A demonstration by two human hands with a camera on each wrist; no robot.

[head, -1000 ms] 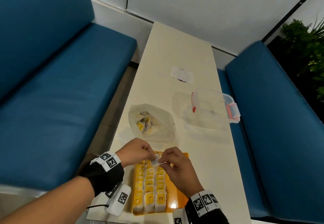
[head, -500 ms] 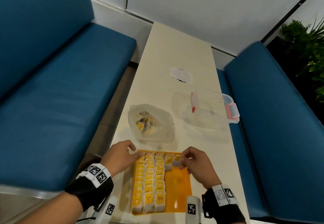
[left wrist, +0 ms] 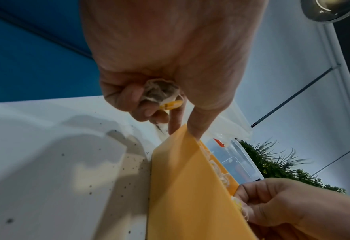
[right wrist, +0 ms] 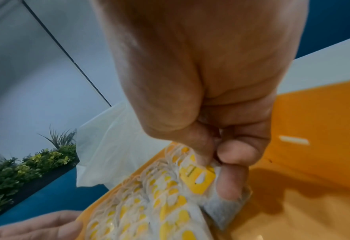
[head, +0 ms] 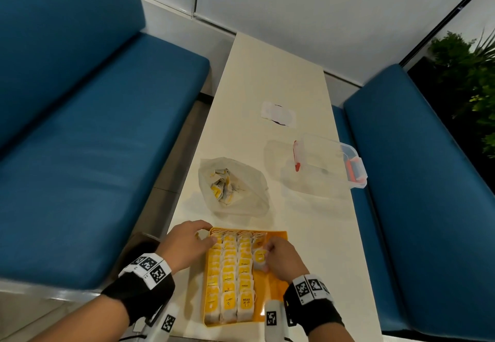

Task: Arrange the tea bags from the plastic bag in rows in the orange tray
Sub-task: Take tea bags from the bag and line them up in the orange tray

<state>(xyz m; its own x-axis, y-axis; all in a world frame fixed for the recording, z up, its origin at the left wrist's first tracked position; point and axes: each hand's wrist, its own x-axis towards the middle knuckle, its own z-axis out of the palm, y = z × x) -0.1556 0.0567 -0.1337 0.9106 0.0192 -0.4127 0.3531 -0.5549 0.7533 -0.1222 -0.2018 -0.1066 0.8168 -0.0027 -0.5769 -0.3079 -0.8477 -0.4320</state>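
Note:
The orange tray (head: 270, 288) lies at the table's near end with three full rows of yellow-tagged tea bags (head: 229, 274). A fourth row begins at its far end. My right hand (head: 281, 260) pinches a tea bag (head: 259, 257) (right wrist: 198, 178) between thumb and fingers, low over that fourth row. At the tray's far left corner, my left hand (head: 190, 242) touches the tray's rim (left wrist: 182, 136) with its fingertips. Its curled fingers hold another tea bag (left wrist: 161, 92). The plastic bag (head: 249, 197) lies beyond the tray with several tea bags inside.
A clear plastic box (head: 332, 165) with red latches stands at the right, partly over the table edge. A white label (head: 278, 114) lies farther back. Blue benches (head: 93, 140) flank the narrow table (head: 308, 234); a plant (head: 471, 79) is at far right.
The hands, together over the tray's far end a second ago, have parted. The left went to the far left corner; the right brought a tea bag into the fourth row.

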